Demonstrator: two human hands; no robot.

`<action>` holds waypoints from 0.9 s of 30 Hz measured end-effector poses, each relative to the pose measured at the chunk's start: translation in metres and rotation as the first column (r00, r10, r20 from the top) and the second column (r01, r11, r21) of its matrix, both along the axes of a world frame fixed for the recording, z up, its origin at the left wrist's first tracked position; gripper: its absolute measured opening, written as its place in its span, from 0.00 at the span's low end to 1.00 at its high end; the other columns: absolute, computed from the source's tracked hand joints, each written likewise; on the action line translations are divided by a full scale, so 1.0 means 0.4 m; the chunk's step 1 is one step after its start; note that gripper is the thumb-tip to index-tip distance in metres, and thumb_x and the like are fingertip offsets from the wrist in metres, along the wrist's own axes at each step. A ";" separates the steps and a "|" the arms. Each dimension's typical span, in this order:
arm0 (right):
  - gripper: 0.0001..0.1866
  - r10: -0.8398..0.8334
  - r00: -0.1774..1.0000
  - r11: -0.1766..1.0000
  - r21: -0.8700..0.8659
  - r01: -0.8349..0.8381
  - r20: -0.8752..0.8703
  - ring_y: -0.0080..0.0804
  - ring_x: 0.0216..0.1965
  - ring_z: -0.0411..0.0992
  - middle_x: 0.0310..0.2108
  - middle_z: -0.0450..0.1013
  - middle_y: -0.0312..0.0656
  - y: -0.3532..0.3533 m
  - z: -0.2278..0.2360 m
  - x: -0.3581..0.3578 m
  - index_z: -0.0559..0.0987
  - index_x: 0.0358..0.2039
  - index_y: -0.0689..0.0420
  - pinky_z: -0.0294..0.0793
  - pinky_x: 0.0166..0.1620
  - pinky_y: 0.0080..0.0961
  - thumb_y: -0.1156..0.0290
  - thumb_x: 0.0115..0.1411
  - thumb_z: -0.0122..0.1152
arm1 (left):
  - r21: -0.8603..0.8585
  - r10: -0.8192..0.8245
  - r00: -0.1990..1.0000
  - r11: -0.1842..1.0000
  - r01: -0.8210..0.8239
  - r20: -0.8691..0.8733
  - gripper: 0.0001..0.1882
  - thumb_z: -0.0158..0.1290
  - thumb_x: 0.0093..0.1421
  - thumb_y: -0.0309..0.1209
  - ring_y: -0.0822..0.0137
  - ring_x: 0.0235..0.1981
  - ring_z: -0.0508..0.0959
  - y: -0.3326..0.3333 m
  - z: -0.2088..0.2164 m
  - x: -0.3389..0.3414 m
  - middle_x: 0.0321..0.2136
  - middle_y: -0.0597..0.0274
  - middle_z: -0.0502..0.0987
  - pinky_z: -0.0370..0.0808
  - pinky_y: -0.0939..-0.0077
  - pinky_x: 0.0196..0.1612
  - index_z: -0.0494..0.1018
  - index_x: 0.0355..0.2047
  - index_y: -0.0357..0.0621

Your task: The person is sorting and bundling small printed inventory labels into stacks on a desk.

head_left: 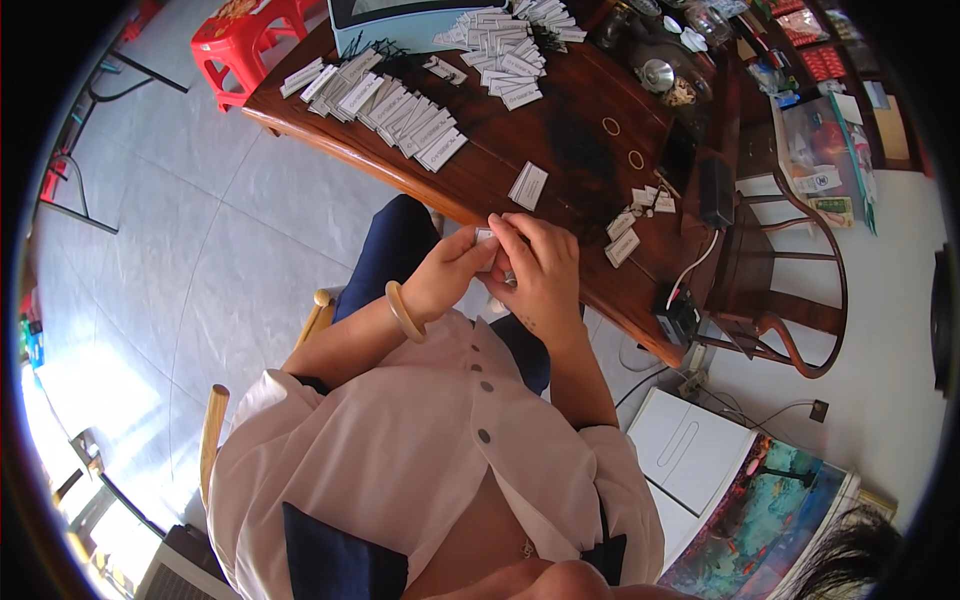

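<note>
The left hand and the right hand met just on the person's side of a small stack of white hang tags, which lay flat near the edge of the brown wooden desk. Between them they pinched a small white tag, the fingers curled close together and partly hiding it, so which fingers bore on it could not be told. A pale bangle circled the left wrist.

To the left of the small stack and beyond it, a long row of overlapping white tags ran slantwise, with black strings behind. Straight beyond the small stack lay a thick heap of more tags, touching or just beside a light blue box; which, could not be told. To the right of the small stack were two yellowish rings, well apart from it, and farther right a dark phone. Right of it too, but closer to the person, lay a loose cluster of tags with black strings
</note>
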State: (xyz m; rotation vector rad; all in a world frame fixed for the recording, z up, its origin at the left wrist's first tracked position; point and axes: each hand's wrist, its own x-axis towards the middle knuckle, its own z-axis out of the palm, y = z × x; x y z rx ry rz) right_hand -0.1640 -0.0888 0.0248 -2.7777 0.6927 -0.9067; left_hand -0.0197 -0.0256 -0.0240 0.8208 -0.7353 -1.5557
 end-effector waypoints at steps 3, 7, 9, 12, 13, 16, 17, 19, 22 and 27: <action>0.39 0.000 1.000 1.000 -0.002 0.000 -0.002 0.34 0.44 0.70 0.44 0.69 0.35 0.001 0.001 -0.002 0.74 0.51 0.53 0.63 0.47 0.36 0.71 0.32 0.75 | 0.019 -0.001 1.000 1.000 0.001 -0.014 0.12 0.41 0.71 0.32 0.71 0.36 0.75 0.003 0.005 -0.002 0.34 0.61 0.75 0.74 0.76 0.43 0.68 0.41 0.35; 0.38 -0.040 0.999 0.999 -0.027 0.041 0.020 0.33 0.43 0.70 0.41 0.68 0.35 0.002 -0.007 -0.003 0.74 0.49 0.53 0.64 0.46 0.36 0.71 0.31 0.75 | 0.030 -0.015 1.000 0.999 0.015 -0.010 0.12 0.41 0.70 0.32 0.71 0.36 0.75 0.003 0.017 -0.003 0.33 0.62 0.75 0.74 0.77 0.43 0.69 0.41 0.36; 0.38 -0.069 0.997 0.996 -0.047 0.070 0.036 0.33 0.42 0.70 0.41 0.68 0.34 0.002 -0.008 -0.005 0.75 0.49 0.53 0.64 0.45 0.37 0.70 0.31 0.76 | 0.036 0.060 0.996 0.997 -0.063 0.068 0.11 0.41 0.70 0.32 0.72 0.35 0.75 0.006 0.035 -0.007 0.33 0.62 0.75 0.73 0.80 0.41 0.69 0.41 0.37; 0.35 -0.038 0.997 0.999 0.011 0.037 0.061 0.35 0.43 0.70 0.43 0.69 0.35 -0.007 0.018 -0.006 0.75 0.48 0.53 0.64 0.47 0.37 0.68 0.35 0.76 | 0.038 0.055 0.990 0.997 -0.061 0.133 0.11 0.41 0.70 0.32 0.72 0.33 0.74 0.005 0.023 0.005 0.32 0.64 0.74 0.72 0.80 0.40 0.69 0.42 0.38; 0.32 -0.031 0.999 0.997 0.075 0.028 0.035 0.37 0.44 0.70 0.44 0.70 0.36 -0.026 0.040 -0.017 0.75 0.48 0.52 0.64 0.47 0.37 0.66 0.38 0.75 | 0.037 0.057 0.990 0.997 -0.063 0.132 0.11 0.41 0.70 0.32 0.72 0.33 0.74 0.006 0.023 0.009 0.32 0.64 0.74 0.72 0.80 0.40 0.69 0.42 0.38; 0.15 -0.170 0.985 0.985 0.017 0.170 0.030 0.42 0.41 0.71 0.39 0.74 0.40 -0.131 0.053 -0.073 0.79 0.39 0.52 0.67 0.46 0.37 0.67 0.50 0.67 | 0.083 0.146 0.983 0.984 -0.156 0.109 0.11 0.41 0.70 0.33 0.72 0.32 0.74 0.010 0.021 0.021 0.31 0.64 0.74 0.72 0.79 0.38 0.69 0.42 0.39; 0.09 -0.248 0.969 0.969 -0.006 0.248 0.012 0.41 0.38 0.72 0.35 0.74 0.40 -0.182 0.057 -0.102 0.79 0.35 0.53 0.68 0.42 0.38 0.69 0.52 0.65 | 0.095 0.148 0.983 0.983 -0.159 0.109 0.11 0.41 0.70 0.34 0.72 0.31 0.73 0.009 0.020 0.027 0.31 0.64 0.74 0.72 0.78 0.38 0.69 0.42 0.39; 0.02 -0.371 0.928 0.921 -0.137 0.365 -0.023 0.41 0.32 0.73 0.29 0.75 0.39 -0.271 0.051 -0.166 0.79 0.28 0.54 0.69 0.38 0.36 0.72 0.52 0.62 | 0.102 0.165 0.980 0.979 -0.176 0.110 0.11 0.41 0.69 0.34 0.72 0.31 0.73 0.005 0.018 0.031 0.31 0.63 0.73 0.72 0.77 0.37 0.69 0.42 0.39; 0.03 -0.394 0.909 0.914 -0.156 0.373 -0.132 0.38 0.34 0.73 0.28 0.74 0.36 -0.329 0.046 -0.201 0.80 0.27 0.52 0.68 0.42 0.37 0.72 0.50 0.64 | 0.114 0.160 0.974 0.977 -0.179 0.160 0.11 0.41 0.69 0.33 0.72 0.31 0.73 0.007 0.007 0.039 0.30 0.63 0.73 0.72 0.77 0.37 0.69 0.42 0.39; 0.02 -0.368 0.899 0.923 -0.211 0.322 -0.237 0.36 0.36 0.72 0.27 0.74 0.34 -0.358 0.027 -0.184 0.81 0.26 0.50 0.67 0.46 0.38 0.70 0.49 0.65 | 0.095 0.169 0.973 0.978 -0.185 0.157 0.09 0.44 0.68 0.32 0.73 0.30 0.72 0.007 -0.002 0.045 0.30 0.64 0.72 0.72 0.78 0.36 0.69 0.42 0.39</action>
